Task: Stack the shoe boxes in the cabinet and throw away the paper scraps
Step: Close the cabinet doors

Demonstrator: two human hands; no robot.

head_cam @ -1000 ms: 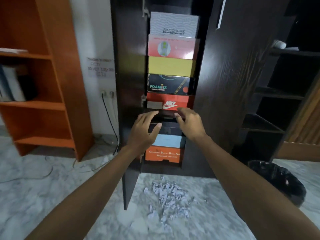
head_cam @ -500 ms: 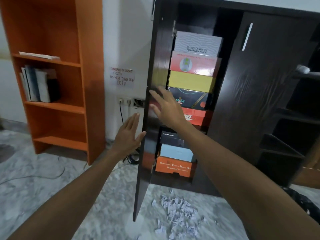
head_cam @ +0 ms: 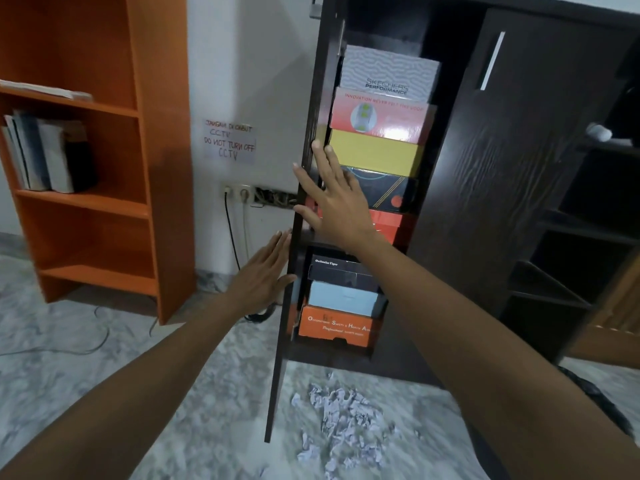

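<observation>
Several shoe boxes stand stacked inside the dark cabinet: a grey one on top, then red, yellow, black and a red one on the upper shelf, and black, pale blue and orange below. The cabinet's left door stands ajar, seen edge-on. My left hand lies flat with straight fingers against the door's outer face. My right hand reaches with spread fingers over the door's edge, in front of the boxes. Crumpled paper scraps lie on the floor below the cabinet.
An orange bookshelf with books stands at the left against the white wall. Wall sockets and cables sit between it and the cabinet. Open dark shelves are at the right. A black bin's rim shows behind my right arm.
Both hands left the lower boxes. My left hand went to the door's outer face and my right hand rose to the door's edge; the door has swung closer to the cabinet.
</observation>
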